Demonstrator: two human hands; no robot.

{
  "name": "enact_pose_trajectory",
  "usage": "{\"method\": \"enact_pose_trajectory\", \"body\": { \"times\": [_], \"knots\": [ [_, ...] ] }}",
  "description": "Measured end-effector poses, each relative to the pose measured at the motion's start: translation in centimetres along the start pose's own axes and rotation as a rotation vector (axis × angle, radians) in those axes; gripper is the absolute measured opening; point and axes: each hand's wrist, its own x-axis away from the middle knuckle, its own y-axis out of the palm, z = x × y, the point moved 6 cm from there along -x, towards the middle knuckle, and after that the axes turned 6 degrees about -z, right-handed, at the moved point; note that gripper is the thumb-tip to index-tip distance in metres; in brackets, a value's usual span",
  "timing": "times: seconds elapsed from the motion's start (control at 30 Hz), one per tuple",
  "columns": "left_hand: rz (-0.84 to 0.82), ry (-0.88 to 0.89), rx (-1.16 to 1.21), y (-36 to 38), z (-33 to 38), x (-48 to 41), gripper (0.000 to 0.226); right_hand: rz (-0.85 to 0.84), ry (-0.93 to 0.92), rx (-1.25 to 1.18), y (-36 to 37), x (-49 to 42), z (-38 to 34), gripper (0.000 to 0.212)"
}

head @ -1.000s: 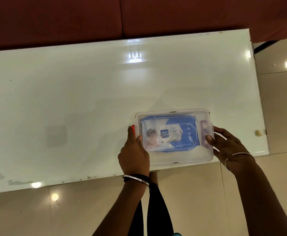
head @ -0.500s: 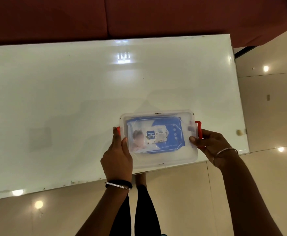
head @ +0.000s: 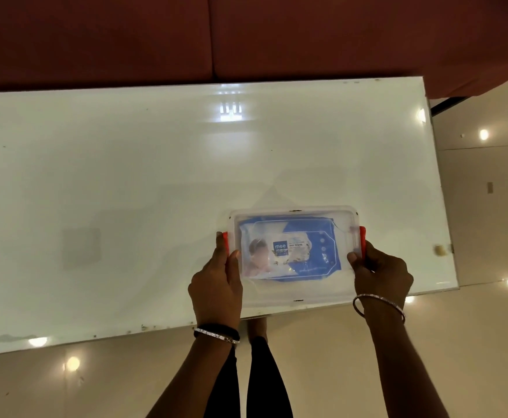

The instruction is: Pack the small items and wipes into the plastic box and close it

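Note:
A clear plastic box (head: 295, 292) with its clear lid on sits at the near edge of the white table (head: 126, 191). Through the lid shows a blue pack of wet wipes (head: 301, 248). Any small items under the pack are hidden. My left hand (head: 216, 285) grips the box's left end, thumb on the lid, fingers by the red latch (head: 225, 238). My right hand (head: 379, 274) grips the right end, thumb on the lid, fingers over the red latch (head: 362, 239).
A dark red sofa (head: 246, 34) runs along the table's far side. A small beige object (head: 439, 250) lies at the table's right edge. Shiny beige floor (head: 488, 206) lies to the right and near me, where my legs (head: 255, 372) stand.
The right red latch has swung from flat against the lid to standing at the box's end under my right fingers. Both hands stayed on the box ends; the camera view shifted.

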Motion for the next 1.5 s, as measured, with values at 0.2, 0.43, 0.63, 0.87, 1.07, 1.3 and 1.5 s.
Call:
{"method": "enact_pose_trajectory", "body": {
  "times": [0.2,0.43,0.63,0.87,1.07,1.3,1.5],
  "knots": [
    [0.178,-0.003,0.030,-5.1,-2.8,-3.3,0.040,-0.045,-0.081,-0.094,3.2,0.7,-5.6,0.039],
    [0.281,-0.056,0.119,-9.5,-5.2,-9.1,0.039,-0.076,-0.230,-0.095,7.3,-0.5,-13.2,0.037],
    [0.274,-0.039,0.136,-9.9,-5.9,-12.4,0.038,-0.091,-0.274,-0.037,9.1,-2.0,-15.5,0.034],
    [0.236,0.003,0.133,-8.7,-5.8,-13.2,0.038,-0.083,-0.253,0.001,8.5,-2.7,-15.1,0.037],
    [0.217,-0.011,0.116,-8.1,-6.1,-12.6,0.040,-0.123,-0.183,-0.086,8.4,-3.4,-14.1,0.042],
    [0.089,-0.119,0.074,-7.9,-5.6,-12.8,0.053,-0.219,-0.095,-0.091,8.5,-4.1,-14.0,0.041],
    [-0.292,-0.298,-0.142,-8.0,-2.0,-12.1,0.077,-0.309,-0.103,0.211,7.2,-2.5,-17.3,0.047]
  ]
}}
